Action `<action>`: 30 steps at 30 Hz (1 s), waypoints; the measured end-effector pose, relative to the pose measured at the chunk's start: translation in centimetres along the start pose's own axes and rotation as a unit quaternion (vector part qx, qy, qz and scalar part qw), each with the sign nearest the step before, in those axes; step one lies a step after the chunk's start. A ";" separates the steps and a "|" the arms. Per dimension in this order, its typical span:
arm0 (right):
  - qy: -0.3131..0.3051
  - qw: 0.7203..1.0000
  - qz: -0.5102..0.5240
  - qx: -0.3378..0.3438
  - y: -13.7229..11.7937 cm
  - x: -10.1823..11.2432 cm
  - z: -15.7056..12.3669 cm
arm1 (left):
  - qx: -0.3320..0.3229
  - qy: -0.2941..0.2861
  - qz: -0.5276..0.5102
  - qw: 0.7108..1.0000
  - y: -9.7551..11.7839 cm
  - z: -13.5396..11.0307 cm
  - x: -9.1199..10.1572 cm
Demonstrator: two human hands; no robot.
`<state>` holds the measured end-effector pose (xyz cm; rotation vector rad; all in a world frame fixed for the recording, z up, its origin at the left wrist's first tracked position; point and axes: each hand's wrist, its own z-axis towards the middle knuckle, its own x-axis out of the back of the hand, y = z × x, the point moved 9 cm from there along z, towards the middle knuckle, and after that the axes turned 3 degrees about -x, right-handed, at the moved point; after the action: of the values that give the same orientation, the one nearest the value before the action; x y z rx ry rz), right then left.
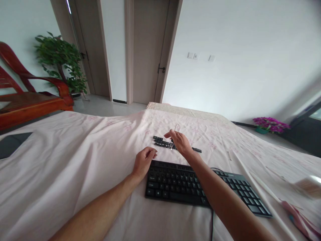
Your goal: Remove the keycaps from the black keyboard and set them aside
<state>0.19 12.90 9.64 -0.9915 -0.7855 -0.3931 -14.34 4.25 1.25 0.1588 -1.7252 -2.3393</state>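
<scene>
The right hand (180,142) is closed in a pinch on a thin wire tool (177,127). The loop of the tool stands above the fingers, and its shiny lower end shows below them, so its long axis runs roughly upright; what that end touches is too small to tell.

Left of this grip and just under it lie the keycaps (163,144), small, black and pale-marked, in loose rows that run side to side; a longer dark piece (198,150) sticks out right of the hand.

The keyboard (175,184) lies flat on the cloth (100,157), nearer the person than the grip, under the right forearm. It is black, with pale legends, and its number-pad keys, right of the grip, catch the light. Its long axis runs side to side, right end a little nearer the person, space-bar edge toward the person.

The left hand (143,163) is loosely curled at the keyboard's far left corner; whether it holds anything cannot be told.
</scene>
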 end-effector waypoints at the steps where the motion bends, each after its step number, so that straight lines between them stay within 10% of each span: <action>1: -0.002 1.000 0.017 0.010 -0.5 0.4 -1.1 | -0.005 -0.001 0.008 1.000 0.2 -0.1 0.0; 13: -0.056 0.949 0.304 -0.054 -0.8 -1.5 -8.6 | -0.077 -0.076 0.159 0.981 3.1 -2.7 -1.2; 23: -0.134 0.954 0.268 0.014 -2.4 -2.5 -9.5 | -0.139 -0.145 0.245 0.949 4.1 -3.2 -3.0; 30: -0.126 0.981 0.064 0.132 -4.8 -1.8 -10.2 | -0.169 -0.196 0.266 0.929 4.9 -3.8 -4.0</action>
<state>0.13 1.64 7.99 -0.8453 -0.9682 -0.0486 -9.04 0.34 4.57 -0.7818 -1.2447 -2.2796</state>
